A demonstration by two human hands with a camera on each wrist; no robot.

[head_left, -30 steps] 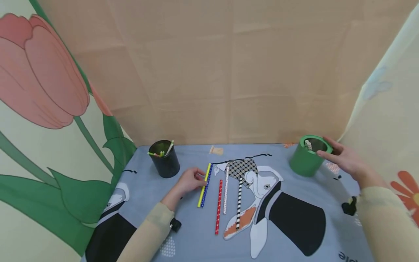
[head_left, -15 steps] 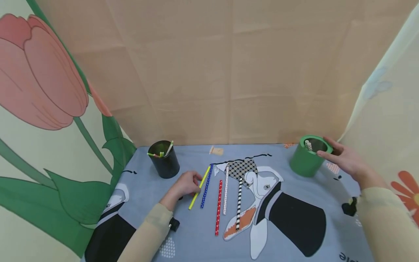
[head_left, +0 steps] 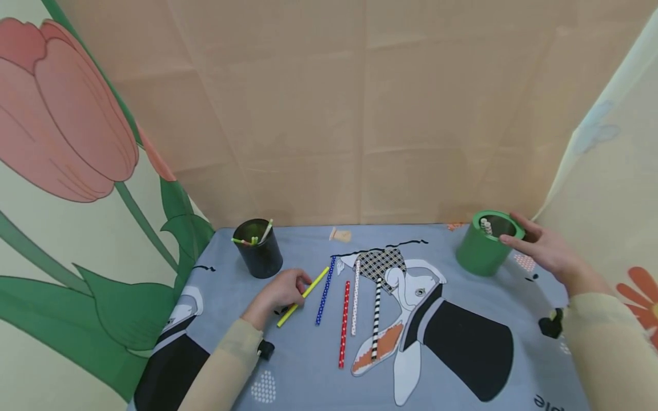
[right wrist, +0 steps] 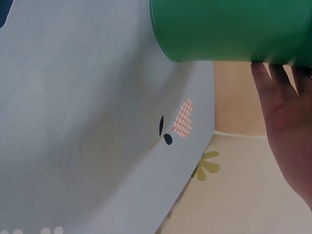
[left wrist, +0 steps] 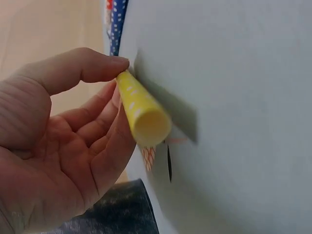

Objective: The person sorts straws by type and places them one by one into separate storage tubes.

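Grey printed cloth is covering the table (head_left: 308, 371), with one black cylindrical cup (head_left: 258, 256) holding a few thin sticks at the far left. Just right of it, the left hand (head_left: 281, 290) is pinching one yellow dotted paper straw (head_left: 302, 297), tilted off the cloth. Four more straws are lying beside it — blue dotted (head_left: 324, 290), red dotted (head_left: 343, 323), white dotted (head_left: 355, 297), black-and-white striped (head_left: 377, 317). At far right, the right hand (head_left: 541, 249) is resting straight fingers against one green cylindrical cup (head_left: 483, 245).

Yellow straw (head_left: 303, 296): white-dotted paper tube, hollow end open, lying diagonally on the counter, pinched mid-length. Green cup (head_left: 485, 244): upright cylinder at the far right, holding straws.
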